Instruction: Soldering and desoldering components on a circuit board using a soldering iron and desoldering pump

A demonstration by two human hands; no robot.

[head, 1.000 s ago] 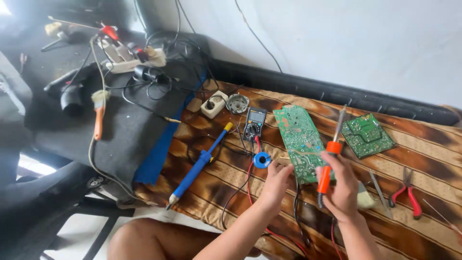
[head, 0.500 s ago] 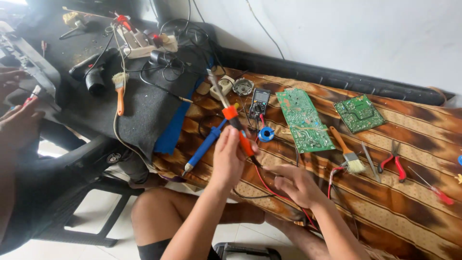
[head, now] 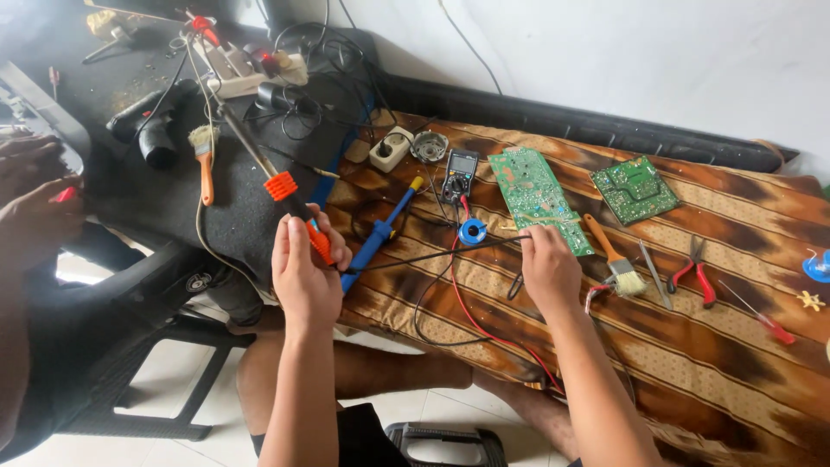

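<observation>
We see the left hand (head: 304, 272) closed in a fist round the orange-and-black handle of a soldering iron (head: 290, 201), held above the left edge of the striped cloth-covered bench (head: 735, 346); its metal tip slants up and away over the dark side table (head: 173, 173). The right hand (head: 546, 266) rests near the front middle of the bench, fingers curled together and pinching a thin black lead (head: 432, 257) that runs leftward toward the left hand. Just beyond its fingertips lies the long green circuit board (head: 538, 195), with a blue solder spool (head: 472, 231) and a black multimeter (head: 459, 173) to its left. A blue desoldering pump (head: 380, 232) lies slantwise at the bench's left edge. Right of the right hand we find a paintbrush (head: 612, 258), red-handled pliers (head: 694, 270) and a smaller green board (head: 635, 188) near the far edge. The front right stretch of the bench offers bare cloth. At the far left of the view, another person's hand (head: 39, 216) sits beside a black chair (head: 130, 346).
</observation>
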